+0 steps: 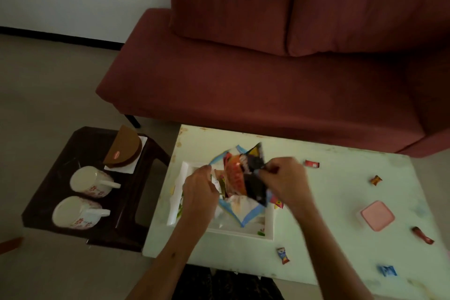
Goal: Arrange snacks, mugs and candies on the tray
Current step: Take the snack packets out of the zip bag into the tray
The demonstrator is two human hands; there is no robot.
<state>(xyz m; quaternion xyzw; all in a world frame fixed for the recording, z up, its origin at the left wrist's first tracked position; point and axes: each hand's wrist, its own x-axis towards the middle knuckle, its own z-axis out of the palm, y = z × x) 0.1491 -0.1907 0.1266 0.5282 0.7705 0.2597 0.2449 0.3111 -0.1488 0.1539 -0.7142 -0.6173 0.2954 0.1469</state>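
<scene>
1. A white tray [243, 235] lies on the pale counter [328, 202], near its left end, with a blue-edged white cloth or wrapper [246, 214] spread across it.
2. Both hands meet over the tray on a bunch of snack packets [243, 175] (orange, red and black ones can be told apart; the print is too blurred to read).
3. The left hand [201, 189] comes in from 7 o'clock of the bunch; its fingers are curled closed on the packets' left edge.
4. The right hand [285, 180] comes in from 4 o'clock; its fingers are pinched on the black packet at the bunch's right side.
5. The packets stand fanned between the two hands, above the middle of the tray; whether they touch it cannot be told.
6. Wrapped candies lie scattered on the counter: a red one [312, 164] at 2 o'clock of the tray, an orange one [376, 180] further right, a dark red one [422, 235] near the right edge, a blue-and-red one [283, 255] at 5 o'clock just off the tray's corner, and a blue one [387, 270] near the front edge.
7. A pink-lidded box [377, 215] sits at 3 o'clock of the tray, well apart from it.
8. On a dark side table [60, 158] at 9 o'clock, two flowered mugs [85, 198] lie on their sides, handles pointing right.
9. Behind the mugs, a brown half-round pack [124, 151] rests on a white napkin.
10. A red sofa [255, 85] stands at 12 o'clock, beyond the counter.
</scene>
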